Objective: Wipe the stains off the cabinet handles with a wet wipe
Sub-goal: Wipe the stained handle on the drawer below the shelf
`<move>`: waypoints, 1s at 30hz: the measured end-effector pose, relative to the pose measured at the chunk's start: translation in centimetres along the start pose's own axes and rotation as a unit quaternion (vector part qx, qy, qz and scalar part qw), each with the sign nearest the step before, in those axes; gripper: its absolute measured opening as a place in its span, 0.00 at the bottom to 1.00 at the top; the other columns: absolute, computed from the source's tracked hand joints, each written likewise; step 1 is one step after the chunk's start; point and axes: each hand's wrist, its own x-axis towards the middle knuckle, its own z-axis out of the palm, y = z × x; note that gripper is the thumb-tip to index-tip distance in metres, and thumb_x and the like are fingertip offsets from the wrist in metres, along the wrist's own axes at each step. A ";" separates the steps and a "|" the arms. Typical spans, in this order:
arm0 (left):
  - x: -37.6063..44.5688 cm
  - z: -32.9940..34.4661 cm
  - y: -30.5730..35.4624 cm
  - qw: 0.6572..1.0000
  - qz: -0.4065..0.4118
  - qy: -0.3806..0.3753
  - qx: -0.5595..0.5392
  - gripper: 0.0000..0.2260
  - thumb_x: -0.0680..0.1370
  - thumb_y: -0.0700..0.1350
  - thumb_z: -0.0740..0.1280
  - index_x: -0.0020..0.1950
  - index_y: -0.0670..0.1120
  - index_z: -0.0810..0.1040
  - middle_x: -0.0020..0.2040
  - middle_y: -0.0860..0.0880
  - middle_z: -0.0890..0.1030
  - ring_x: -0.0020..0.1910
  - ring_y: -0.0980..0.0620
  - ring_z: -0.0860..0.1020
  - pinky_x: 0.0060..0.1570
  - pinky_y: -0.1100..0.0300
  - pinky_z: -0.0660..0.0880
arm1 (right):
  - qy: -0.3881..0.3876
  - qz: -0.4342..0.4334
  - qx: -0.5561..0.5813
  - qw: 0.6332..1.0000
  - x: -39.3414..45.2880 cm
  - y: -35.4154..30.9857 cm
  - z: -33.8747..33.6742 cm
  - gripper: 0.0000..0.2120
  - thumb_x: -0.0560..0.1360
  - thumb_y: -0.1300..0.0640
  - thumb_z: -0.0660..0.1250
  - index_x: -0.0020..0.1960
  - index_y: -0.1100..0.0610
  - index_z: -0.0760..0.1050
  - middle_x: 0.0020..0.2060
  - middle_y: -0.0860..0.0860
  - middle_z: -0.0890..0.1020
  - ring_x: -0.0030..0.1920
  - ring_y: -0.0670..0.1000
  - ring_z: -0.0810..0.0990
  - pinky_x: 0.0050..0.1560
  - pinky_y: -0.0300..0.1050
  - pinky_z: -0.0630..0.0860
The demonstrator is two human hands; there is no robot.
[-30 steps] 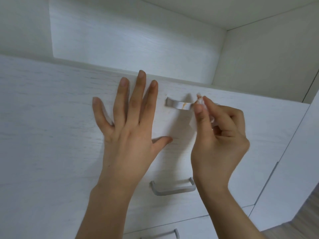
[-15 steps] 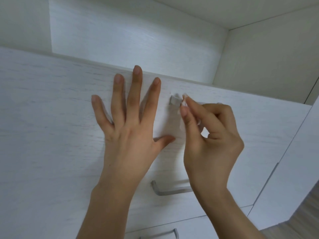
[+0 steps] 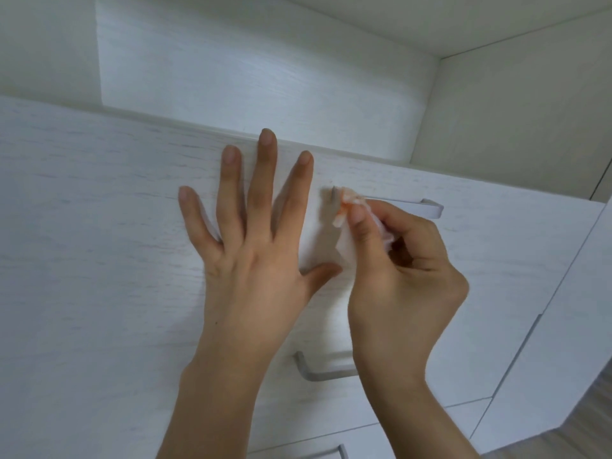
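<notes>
A grey metal handle (image 3: 414, 208) runs across the front of the top white drawer (image 3: 99, 210). My right hand (image 3: 397, 270) pinches a white wet wipe (image 3: 347, 210) with an orange smear and holds it on the handle's left end. The right part of the handle shows bare. My left hand (image 3: 251, 246) lies flat on the drawer front just left of the handle, fingers spread and straight.
A second grey handle (image 3: 318, 372) sits on the same front below my right wrist, partly hidden. A third handle (image 3: 334, 453) shows at the bottom edge on the drawer below. An open white shelf recess (image 3: 265, 71) lies above. Wood floor (image 3: 579, 432) shows bottom right.
My right hand has slid the wipe leftward along the top handle to its left end, uncovering the right part. Orange now shows on the wipe. My left hand stayed flat.
</notes>
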 end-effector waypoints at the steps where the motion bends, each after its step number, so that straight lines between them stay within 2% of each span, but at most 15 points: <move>1: 0.0 -0.1 0.0 1.000 0.001 -0.003 -0.003 0.48 0.65 0.69 0.69 0.77 0.49 0.54 0.76 0.43 0.51 0.75 0.39 0.49 0.68 0.35 0.42 | 0.014 0.022 0.010 1.000 0.2 0.1 -0.3 0.05 0.71 0.56 0.73 0.41 0.46 0.81 0.37 0.43 0.83 0.37 0.42 0.79 0.41 0.30 0.72; 8: 0.1 -0.3 -0.1 1.000 0.008 -0.015 0.012 0.51 0.61 0.68 0.70 0.78 0.48 0.55 0.76 0.41 0.53 0.74 0.38 0.49 0.66 0.31 0.46 | 0.050 0.119 0.043 0.991 2.5 1.1 -2.5 0.03 0.71 0.57 0.72 0.41 0.50 0.83 0.40 0.49 0.84 0.38 0.41 0.79 0.43 0.33 0.75; 12: 0.1 -0.4 -0.1 1.000 0.008 -0.014 0.009 0.51 0.62 0.68 0.68 0.77 0.47 0.56 0.76 0.40 0.54 0.74 0.37 0.49 0.66 0.31 0.46 | 0.083 0.132 0.039 0.987 3.3 1.7 -3.0 0.02 0.72 0.57 0.72 0.41 0.53 0.82 0.38 0.48 0.83 0.34 0.41 0.76 0.39 0.30 0.73; 17: 0.1 -0.4 0.0 1.000 0.009 -0.019 0.008 0.50 0.62 0.67 0.69 0.77 0.47 0.56 0.76 0.39 0.54 0.74 0.37 0.49 0.65 0.30 0.46 | 0.103 0.148 0.031 0.983 4.7 2.4 -3.6 0.03 0.73 0.55 0.71 0.44 0.54 0.83 0.41 0.49 0.84 0.38 0.42 0.79 0.41 0.30 0.73; 20: 0.1 -0.4 0.0 1.000 0.008 -0.019 -0.001 0.51 0.61 0.67 0.71 0.77 0.47 0.56 0.76 0.40 0.53 0.74 0.37 0.49 0.66 0.31 0.44 | 0.066 0.158 0.039 0.984 6.1 2.4 -3.8 0.03 0.74 0.56 0.70 0.43 0.53 0.83 0.41 0.47 0.84 0.38 0.40 0.77 0.43 0.30 0.72; 25: 0.0 -0.3 0.0 1.000 0.010 -0.015 -0.007 0.51 0.61 0.66 0.71 0.77 0.46 0.57 0.76 0.38 0.54 0.73 0.37 0.49 0.65 0.30 0.44 | -0.033 0.173 0.075 0.981 6.3 2.5 -4.6 0.07 0.75 0.59 0.68 0.44 0.50 0.83 0.45 0.45 0.85 0.50 0.39 0.81 0.50 0.30 0.74; 30: 0.0 -0.3 0.1 1.000 0.009 -0.012 -0.018 0.50 0.62 0.65 0.71 0.77 0.45 0.57 0.76 0.39 0.52 0.73 0.36 0.48 0.65 0.31 0.43 | -0.030 0.117 0.017 0.993 5.3 1.8 -5.3 0.07 0.74 0.57 0.69 0.43 0.46 0.81 0.46 0.45 0.83 0.48 0.37 0.80 0.52 0.33 0.74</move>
